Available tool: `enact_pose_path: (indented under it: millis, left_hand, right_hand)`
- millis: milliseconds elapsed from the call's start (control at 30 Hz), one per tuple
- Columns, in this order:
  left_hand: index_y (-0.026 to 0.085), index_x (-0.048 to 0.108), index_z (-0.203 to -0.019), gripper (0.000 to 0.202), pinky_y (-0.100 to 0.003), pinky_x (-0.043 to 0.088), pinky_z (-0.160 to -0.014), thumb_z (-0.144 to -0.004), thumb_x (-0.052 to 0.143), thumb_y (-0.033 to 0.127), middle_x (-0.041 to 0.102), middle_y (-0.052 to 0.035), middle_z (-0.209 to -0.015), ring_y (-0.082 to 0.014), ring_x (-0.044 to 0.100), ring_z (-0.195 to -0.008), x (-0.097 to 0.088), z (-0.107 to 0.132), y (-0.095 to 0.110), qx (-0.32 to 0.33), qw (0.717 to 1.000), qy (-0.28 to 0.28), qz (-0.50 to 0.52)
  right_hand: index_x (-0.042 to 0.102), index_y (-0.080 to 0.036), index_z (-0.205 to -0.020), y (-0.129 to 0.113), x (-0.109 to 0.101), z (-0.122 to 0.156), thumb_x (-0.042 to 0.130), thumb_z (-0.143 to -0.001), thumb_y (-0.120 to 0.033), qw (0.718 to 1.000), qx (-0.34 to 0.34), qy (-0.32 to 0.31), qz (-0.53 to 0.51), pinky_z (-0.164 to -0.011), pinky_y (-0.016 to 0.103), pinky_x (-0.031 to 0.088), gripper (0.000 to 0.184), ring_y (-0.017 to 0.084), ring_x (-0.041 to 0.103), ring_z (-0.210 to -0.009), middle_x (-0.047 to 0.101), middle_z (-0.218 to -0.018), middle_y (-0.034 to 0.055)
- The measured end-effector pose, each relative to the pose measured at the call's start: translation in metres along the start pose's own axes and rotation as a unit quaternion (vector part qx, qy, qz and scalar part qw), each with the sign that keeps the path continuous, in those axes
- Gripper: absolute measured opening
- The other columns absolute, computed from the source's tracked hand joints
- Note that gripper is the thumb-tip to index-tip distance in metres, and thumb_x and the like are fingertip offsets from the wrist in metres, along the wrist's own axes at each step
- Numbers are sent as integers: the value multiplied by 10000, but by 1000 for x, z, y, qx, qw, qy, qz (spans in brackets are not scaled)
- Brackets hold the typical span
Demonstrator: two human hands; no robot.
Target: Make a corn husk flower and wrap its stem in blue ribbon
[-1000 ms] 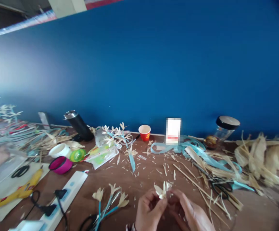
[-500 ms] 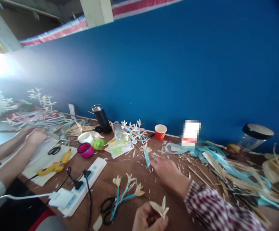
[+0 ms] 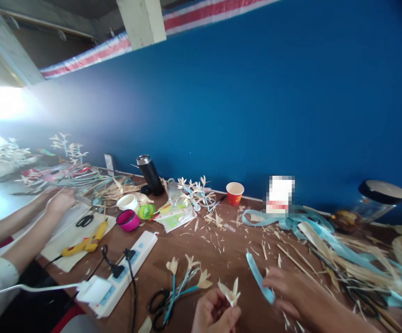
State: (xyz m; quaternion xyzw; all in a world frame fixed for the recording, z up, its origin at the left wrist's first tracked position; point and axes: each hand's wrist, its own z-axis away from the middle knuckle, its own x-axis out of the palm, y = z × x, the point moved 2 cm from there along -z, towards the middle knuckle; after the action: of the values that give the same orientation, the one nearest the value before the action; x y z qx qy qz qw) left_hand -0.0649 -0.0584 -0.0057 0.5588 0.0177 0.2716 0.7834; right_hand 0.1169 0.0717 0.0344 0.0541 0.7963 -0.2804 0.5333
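Low in the middle of the view, my left hand (image 3: pixel 212 315) pinches a small cream flower (image 3: pixel 231 293) of dried husk, petals pointing up. To its right, my right hand (image 3: pixel 293 289), a little blurred, is closed on a short light-blue ribbon strip (image 3: pixel 255 273). The strip slants up and left from the fingers over the brown table. Left of my left hand, several flowers with blue-wrapped stems (image 3: pixel 173 282) lie across black-handled scissors (image 3: pixel 158 303). Husk scraps (image 3: pixel 218 222) are scattered beyond both hands.
A white power strip (image 3: pixel 131 270) with black plugs and a yellow glue gun (image 3: pixel 86 243) are at left, near another person's hands (image 3: pixel 60 201). Behind stand a black flask (image 3: pixel 150 175) and a red paper cup (image 3: pixel 234 193). Blue ribbon (image 3: pixel 291 222) and husk strips lie at right.
My right hand has drawn back toward me and to the right, bringing the blue ribbon strip from the far scraps. My left hand still holds the flower, turned slightly.
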Motion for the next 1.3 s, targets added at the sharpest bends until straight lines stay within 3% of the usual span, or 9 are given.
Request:
enact_pose_path:
  millis: [100,233,467,533,700,933,1033,1167,1300]
  left_hand:
    - [157,527,-649,440,-168,300,-362,-548,750,522,493,53,-471,-33,376,-334,14,-6,8,19,999,-27,-19]
    - [147,580,-684,262,-196,360,-429,-677,683,389,516,32,-496,-76,446,-416,37,-20,32,82,985,-55,-141]
    - [143,662,-687,148,-262,445,-565,-703,607,280,650,-41,-635,-154,567,-562,60,-74,61,199,895,18,-399]
    - [157,653,-959,363,-319,481,-654,-604,685,223,675,-71,-887,-138,557,-560,60,-80,62,224,882,65,-409]
    - [192,369,-1332,649,-312,510,-584,-740,610,304,496,-167,-1225,-130,562,-630,59,-51,68,284,904,73,-312]
    - [203,482,-1267,512,-370,459,-903,-806,576,404,552,-143,-1244,-246,523,-1122,81,-14,68,132,969,-198,-62]
    - [154,651,-1028,389,-325,502,-762,-688,713,334,683,-115,-967,-234,620,-897,92,-10,57,99,959,-249,-94]
    - [137,692,-743,188,-261,488,-599,-744,640,317,681,-51,-657,-156,606,-617,84,-16,55,109,963,-142,-200]
    - [151,679,-777,189,-258,518,-656,-710,672,327,696,-25,-672,-148,633,-657,55,-29,78,166,966,9,-195]
  right_hand:
    - [487,-328,-1290,17,-12,38,614,-775,-246,997,19,-60,34,-791,303,566,537,259,612,-1050,551,-1292,58]
    - [582,-307,-1184,19,-22,56,558,-805,-256,997,58,32,47,-702,299,590,383,245,681,-896,683,-1083,47]
    - [639,-235,-1106,-19,-23,53,573,-807,-240,988,103,95,-59,-825,327,539,305,264,632,-1008,663,-1107,105]
    - [594,-260,-1179,-29,-29,48,585,-807,-325,980,105,83,-149,-847,349,525,377,267,614,-1041,640,-1156,106]
    - [380,-287,-1363,-29,-49,44,240,-885,-589,894,164,114,-400,-775,402,531,583,271,585,-1090,538,-1298,130]
    - [305,-261,-1406,-38,-57,38,-203,-708,-684,751,190,102,-624,-723,439,505,961,284,605,-1022,528,-1281,181]
    - [324,-250,-1397,-49,-52,35,-215,-696,-698,706,172,67,-684,-756,436,500,991,278,581,-1062,473,-1334,179]
    - [310,-256,-1403,-46,-53,47,-121,-670,-777,743,172,23,-646,-795,443,492,997,286,556,-1113,423,-1381,173]
    - [443,-289,-1329,-34,-70,67,383,-733,-754,892,174,-18,-417,-960,495,381,759,324,363,-1288,284,-1474,121]
